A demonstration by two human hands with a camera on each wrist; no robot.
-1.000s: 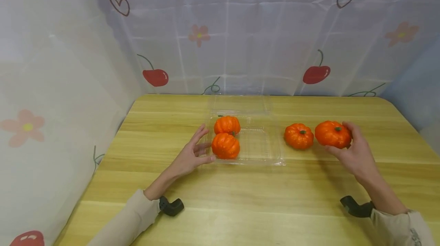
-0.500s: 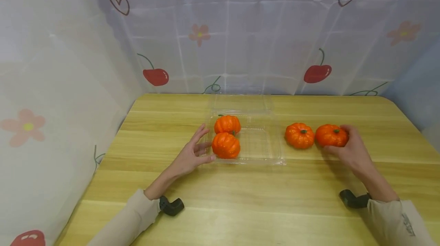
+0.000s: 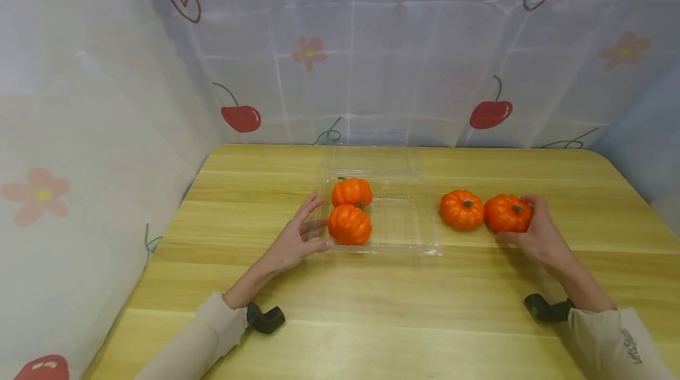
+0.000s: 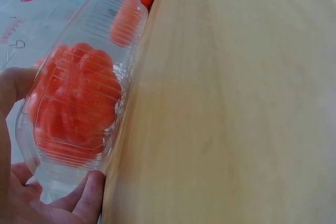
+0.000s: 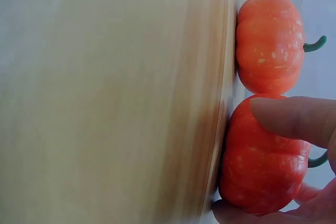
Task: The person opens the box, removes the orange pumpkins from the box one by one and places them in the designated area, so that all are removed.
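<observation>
My right hand (image 3: 544, 236) grips a small orange pumpkin (image 3: 507, 213) with a green stem, thumb on its near side. In the right wrist view this pumpkin (image 5: 262, 163) rests on the tabletop, touching a second pumpkin (image 5: 270, 43), which is also in the head view, a pumpkin (image 3: 461, 210) to its left. A clear plastic clamshell box (image 3: 401, 223) lies with its lid up at the back. Two pumpkins fill its left side: a rear one (image 3: 350, 192) and a front one (image 3: 349, 225). Fingers spread, my left hand (image 3: 291, 242) touches the box's left front corner.
The wooden table (image 3: 393, 309) ends at a patterned cloth backdrop (image 3: 393, 61), and another cloth (image 3: 95, 132) hangs along the left. The raised box lid (image 3: 372, 159) reaches the table's back edge.
My right hand has lowered its pumpkin onto the table and shifted it slightly left, against the neighbouring pumpkin. My left hand and the box stay put.
</observation>
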